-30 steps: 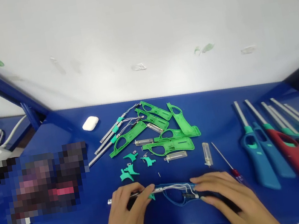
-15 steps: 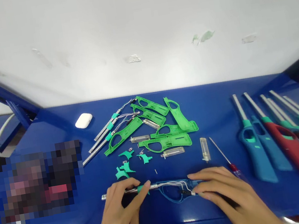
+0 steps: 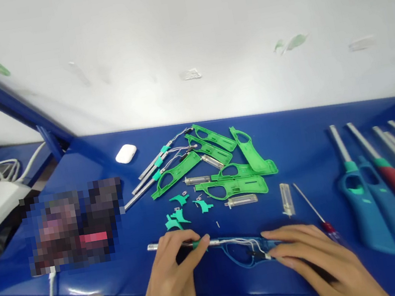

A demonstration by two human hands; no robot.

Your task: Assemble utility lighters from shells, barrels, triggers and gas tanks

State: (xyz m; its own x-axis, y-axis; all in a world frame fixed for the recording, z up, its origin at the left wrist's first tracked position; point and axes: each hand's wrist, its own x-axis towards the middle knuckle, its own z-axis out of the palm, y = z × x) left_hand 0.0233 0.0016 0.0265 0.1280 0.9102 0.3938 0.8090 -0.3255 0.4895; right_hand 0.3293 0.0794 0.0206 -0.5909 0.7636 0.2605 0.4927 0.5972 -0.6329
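Near the front edge of the table, my left hand (image 3: 179, 267) pinches a lighter's metal tube (image 3: 152, 247) around its green collar, partly hidden by the fingers. White wires (image 3: 240, 242) run rightward from the tube over a blue lighter half-shell (image 3: 235, 259) lying open. A small black piece with a white end (image 3: 258, 254) lies at the wires' end, by my right fingertips. My right hand (image 3: 316, 254) is closed over the handle end of the blue half-shell, covering most of it. Beyond my hands are teal triggers (image 3: 180, 215) and a tiny screw (image 3: 218, 224).
Green half-shells (image 3: 236, 188), clear fuel tanks (image 3: 242, 201) and wired metal tubes (image 3: 145, 183) lie behind. A screwdriver (image 3: 328, 229) rests right of them, with whole lighters (image 3: 367, 210) farther right. A white case (image 3: 126, 154) and blurred-out objects (image 3: 99, 220) are left.
The camera view has swung left, so everything appears shifted to the right. Both hands keep nearly the same hold on the tube and the blue half-shell.
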